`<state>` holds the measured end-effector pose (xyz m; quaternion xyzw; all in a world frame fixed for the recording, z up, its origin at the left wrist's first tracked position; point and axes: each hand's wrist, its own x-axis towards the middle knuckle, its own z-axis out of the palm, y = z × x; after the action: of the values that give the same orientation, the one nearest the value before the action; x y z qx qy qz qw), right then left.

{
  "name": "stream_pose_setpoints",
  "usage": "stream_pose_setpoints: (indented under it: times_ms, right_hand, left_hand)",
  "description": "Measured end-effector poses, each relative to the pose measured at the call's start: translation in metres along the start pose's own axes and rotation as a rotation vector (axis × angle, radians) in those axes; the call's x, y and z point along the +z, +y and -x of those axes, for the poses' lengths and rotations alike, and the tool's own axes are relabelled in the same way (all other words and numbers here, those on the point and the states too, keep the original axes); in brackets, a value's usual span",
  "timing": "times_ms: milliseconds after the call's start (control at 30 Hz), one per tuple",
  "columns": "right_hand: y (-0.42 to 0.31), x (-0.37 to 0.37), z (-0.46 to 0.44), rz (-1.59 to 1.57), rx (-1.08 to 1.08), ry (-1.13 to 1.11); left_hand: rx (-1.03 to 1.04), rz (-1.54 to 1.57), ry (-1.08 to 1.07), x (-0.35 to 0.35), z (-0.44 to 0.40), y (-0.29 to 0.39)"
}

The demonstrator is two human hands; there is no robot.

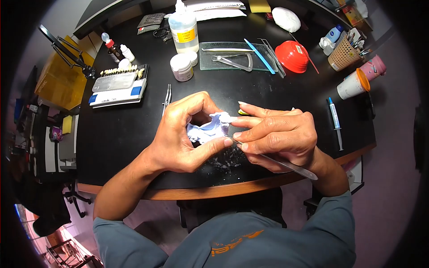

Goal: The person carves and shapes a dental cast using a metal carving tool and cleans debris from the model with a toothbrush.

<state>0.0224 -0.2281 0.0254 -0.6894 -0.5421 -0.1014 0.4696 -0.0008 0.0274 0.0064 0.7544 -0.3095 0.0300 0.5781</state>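
Near the front of the black table, a pale lavender molded piece [208, 130] with an uneven edge is held in my left hand [183, 134], thumb below it and fingers curled round its far side. My right hand [279, 136] is closed on a thin metal tool [292, 167]. The tool's flat end points down to the right, and its other end reaches toward the piece's right side, where the tip is hard to make out. Fingertips of my right hand are at the right edge of the piece. Pale crumbs [225, 165] lie on the table below.
Behind my hands stand white jars [182, 67], a clear bottle [184, 33], a glass plate [214, 61] with tools, and a red bowl [292, 56]. Tweezers [167, 96] and a shade guide case [118, 91] are left; a syringe [335, 119] and an orange-rimmed cup [353, 85] are right.
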Motion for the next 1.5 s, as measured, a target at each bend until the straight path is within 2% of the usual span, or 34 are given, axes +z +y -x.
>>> stream_pose_setpoints:
  times_ms: [133, 333, 733, 933, 1133, 1500]
  right_hand:
    - [0.000, -0.001, 0.000, -0.008, -0.007, 0.002]
    - [-0.002, -0.003, 0.000, -0.017, -0.025, -0.001]
    - [0.000, -0.001, 0.001, 0.005, -0.052, 0.035]
    - [0.002, 0.004, 0.003, -0.161, 0.001, 0.115]
    - [0.001, 0.005, 0.002, -0.149, -0.012, 0.106]
    - [0.003, 0.006, 0.003, -0.162, -0.022, 0.110]
  left_hand:
    - [-0.080, 0.089, -0.007, 0.001, 0.001, 0.004]
    - [-0.054, 0.252, -0.022, 0.004, 0.002, -0.002]
    - [-0.165, 0.515, -0.034, 0.009, 0.001, -0.004]
    - [-0.111, 0.497, -0.032, 0.010, 0.000, -0.008]
    - [-0.165, 0.500, -0.072, 0.004, 0.002, -0.005]
    - [-0.109, 0.442, -0.058, 0.004, -0.001, -0.004]
